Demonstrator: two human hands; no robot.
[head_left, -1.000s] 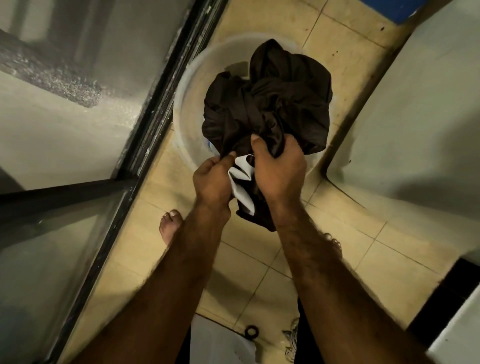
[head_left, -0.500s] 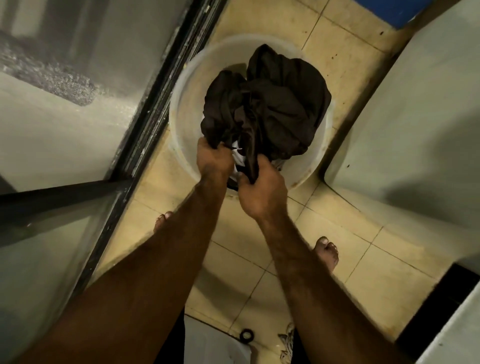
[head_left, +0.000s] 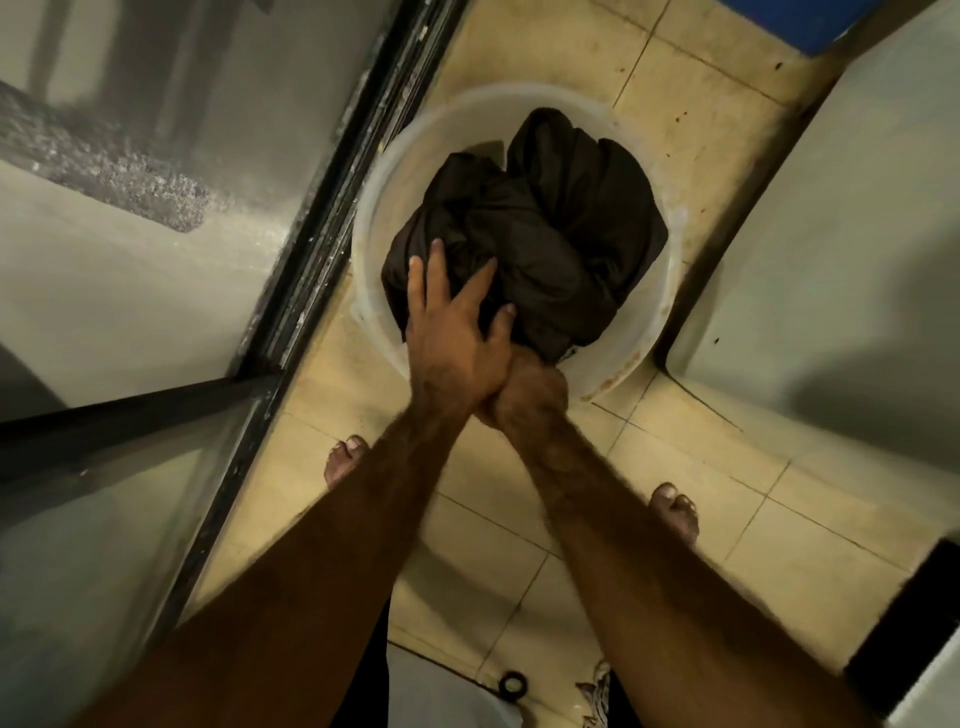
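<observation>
A bundle of dark brown cloth (head_left: 561, 228) fills a white plastic bucket (head_left: 661, 291) standing on the tiled floor. My left hand (head_left: 452, 332) lies on the near left part of the cloth with its fingers spread and straight, pressing down. My right hand (head_left: 530, 395) sits just under and behind the left one at the bucket's near rim. Its fingers curl into the near end of the cloth, and their tips are hidden by the fabric. The two hands overlap at the wrist.
A dark metal door frame (head_left: 322, 218) with glass runs along the left, close to the bucket. A pale wall or panel (head_left: 831, 260) closes in on the right. My bare feet (head_left: 345, 460) (head_left: 675, 512) stand on the beige tiles. A small black ring (head_left: 513, 686) lies near the bottom.
The cloth has gone down from above the rim into the bucket. My left hand has let go of it and now lies flat on top. The white part of the cloth no longer shows.
</observation>
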